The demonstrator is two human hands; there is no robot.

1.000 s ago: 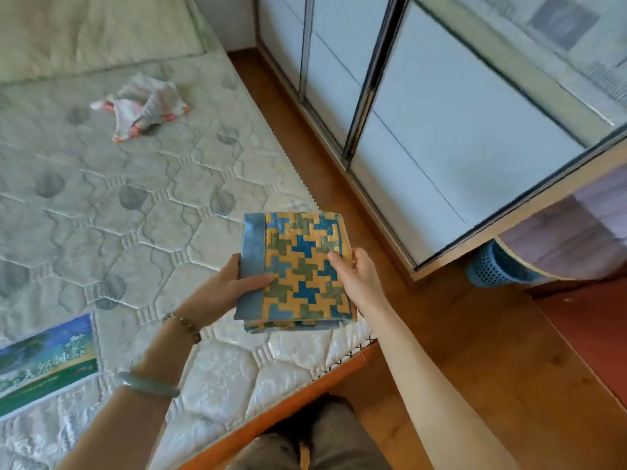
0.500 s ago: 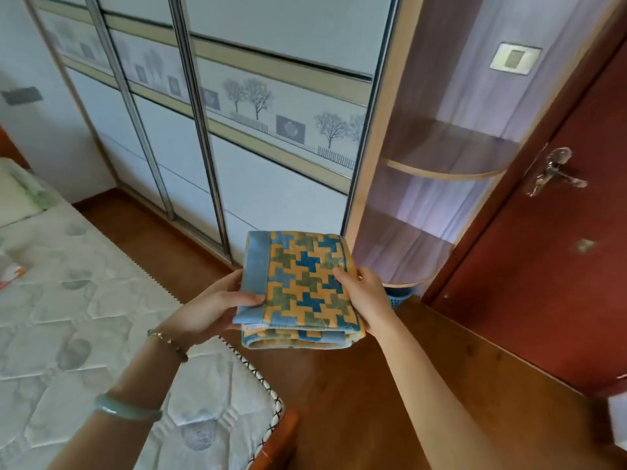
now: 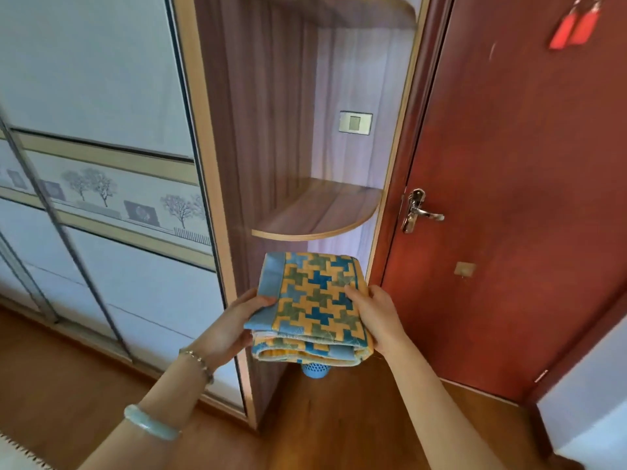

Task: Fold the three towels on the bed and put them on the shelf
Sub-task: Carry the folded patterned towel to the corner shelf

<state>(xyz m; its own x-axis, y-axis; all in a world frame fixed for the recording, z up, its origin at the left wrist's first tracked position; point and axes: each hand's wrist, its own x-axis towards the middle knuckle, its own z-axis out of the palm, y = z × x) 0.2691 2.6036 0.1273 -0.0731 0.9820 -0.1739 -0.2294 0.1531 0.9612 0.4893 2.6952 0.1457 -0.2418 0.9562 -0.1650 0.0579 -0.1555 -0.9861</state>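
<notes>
From the head view, I see both hands out in front of me with a folded towel [image 3: 314,307] held between them. My left hand [image 3: 234,329] grips the towel's left side along its plain blue border, thumb on top and fingers under the stack. My right hand [image 3: 376,313] clasps the right side the same way, thumb pressed onto the patterned top layer. The towel is folded into a thick, flat square of several layers, yellow, blue and green in an interlocking pattern, and it is held level in the air, touching nothing but my hands.

Just beyond and above it is the rounded wooden shelf [image 3: 319,212], bare on top, set in an open corner unit between the sliding wardrobe doors [image 3: 101,164] on the left and a red door [image 3: 515,198] with a metal handle [image 3: 419,212] on the right. A blue perforated basket [image 3: 315,369] peeks out on the floor directly under the towel. A pale green bangle [image 3: 149,423] and a beaded bracelet [image 3: 198,361] sit on my left forearm.
</notes>
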